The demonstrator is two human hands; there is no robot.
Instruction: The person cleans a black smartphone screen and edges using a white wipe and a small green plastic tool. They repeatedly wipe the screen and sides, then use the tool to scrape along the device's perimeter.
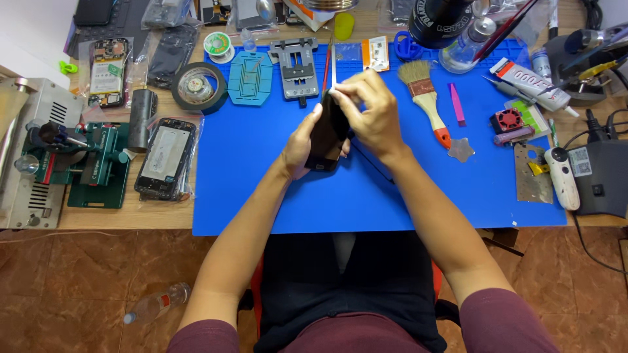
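The left hand (302, 140) is wrapped around a dark phone (327, 131) from below, holding it tilted up above the middle of the blue mat (261, 196) that covers most of the tabletop (131, 219); the right hand (373, 111) is closed over the phone's upper end, fingers pinching a thin metal blade (333, 65) that stands up from the top edge toward the far side of the tabletop; how far the blade has entered the seam cannot be told from here.

Near the far edge of the mat lie a grey holding fixture (297, 65) and a teal plate (250, 78); a roll of dark tape (199, 86) sits at the mat's far left corner; a brush (425, 98) with an orange-tipped handle lies to the right of the hands, with a pink stick (456, 104) just beyond it. Off the mat's left edge rest an opened phone body (165, 158) and a green clamp jig (91, 163).

The risk, as I judge it, lies in the blade: pushed too deep or levered too sharply, it could crack the glass or nick a cable inside; should it slip off the edge, it could jab the left hand's thumb, which sits close to the seam; the phone is held in the air, so a loosened grip would drop it onto the mat.
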